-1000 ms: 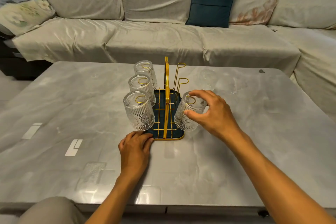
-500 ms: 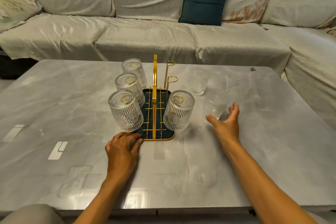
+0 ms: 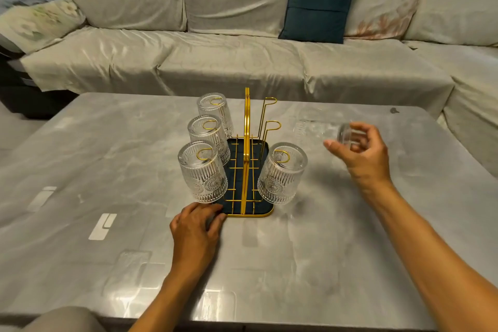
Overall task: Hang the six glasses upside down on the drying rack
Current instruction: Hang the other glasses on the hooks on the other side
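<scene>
A gold wire drying rack (image 3: 246, 127) with a dark tray stands mid-table. Three ribbed glasses hang upside down on its left side: near (image 3: 202, 173), middle (image 3: 207, 135) and far (image 3: 215, 110). One more glass (image 3: 280, 174) hangs on the near right hook. The two far right hooks (image 3: 270, 113) are bare. My left hand (image 3: 196, 226) rests flat against the rack's near left corner. My right hand (image 3: 359, 149) holds a blurred glass (image 3: 322, 129) tilted on its side, above the table right of the rack. Another glass (image 3: 310, 113) stands faintly behind it.
The grey marble table (image 3: 107, 170) has pale tape marks (image 3: 103, 226) at the near left. A cloth-covered sofa (image 3: 242, 56) with a dark teal cushion (image 3: 319, 4) runs behind and around the right side.
My right hand let go of the glass hung on the near right hook, reached right, and now has lifted another glass off the table. The left hand stayed at the rack.
</scene>
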Demonstrator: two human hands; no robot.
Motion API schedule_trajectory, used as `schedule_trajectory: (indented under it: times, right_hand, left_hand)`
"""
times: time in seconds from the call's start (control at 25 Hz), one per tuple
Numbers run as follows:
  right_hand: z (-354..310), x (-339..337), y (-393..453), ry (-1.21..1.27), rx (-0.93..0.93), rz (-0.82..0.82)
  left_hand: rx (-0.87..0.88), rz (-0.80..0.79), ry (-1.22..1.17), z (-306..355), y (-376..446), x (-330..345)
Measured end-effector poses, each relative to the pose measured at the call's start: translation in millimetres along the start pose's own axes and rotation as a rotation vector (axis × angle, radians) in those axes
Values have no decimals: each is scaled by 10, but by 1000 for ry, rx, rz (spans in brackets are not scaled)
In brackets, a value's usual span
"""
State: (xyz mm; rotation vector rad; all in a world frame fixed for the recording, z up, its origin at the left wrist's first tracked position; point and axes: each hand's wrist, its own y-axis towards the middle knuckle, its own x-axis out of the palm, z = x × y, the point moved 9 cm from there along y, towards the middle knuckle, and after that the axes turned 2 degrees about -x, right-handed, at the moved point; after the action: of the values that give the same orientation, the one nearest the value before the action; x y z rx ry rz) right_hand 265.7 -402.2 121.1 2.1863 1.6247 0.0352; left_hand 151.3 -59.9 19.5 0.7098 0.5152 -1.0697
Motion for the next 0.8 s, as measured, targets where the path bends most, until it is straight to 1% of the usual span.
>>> schedule_trajectory:
  times: [0.08, 0.2, 0.24, 0.32, 0.56, 0.64, 0.8]
  right_hand:
    - [-409, -11, 110, 7, -86, -3]
    - [-888, 107, 215, -88, -188, -53]
    - [-1004, 175, 231, -117, -220, -73]
    - [-1155, 335, 251, -176, -265, -110]
    - [-1138, 814, 271, -344, -281, -255]
    - [-1075, 943, 246, -416, -288, -314]
    - [-946, 1101, 202, -515, -277, -367]
  left_hand:
    - [-47, -33, 24, -71, 33, -19]
    - [-73, -197, 337, -306, 50, 62]
    - [-75, -237, 407, -365, 32, 94]
    - [-79, -257, 458, -413, 1, 126]
    - [-186, -205, 522, -474, -15, 74]
    - [-190, -222, 527, -482, -19, 90]
    - [-179, -235, 532, -490, -11, 98]
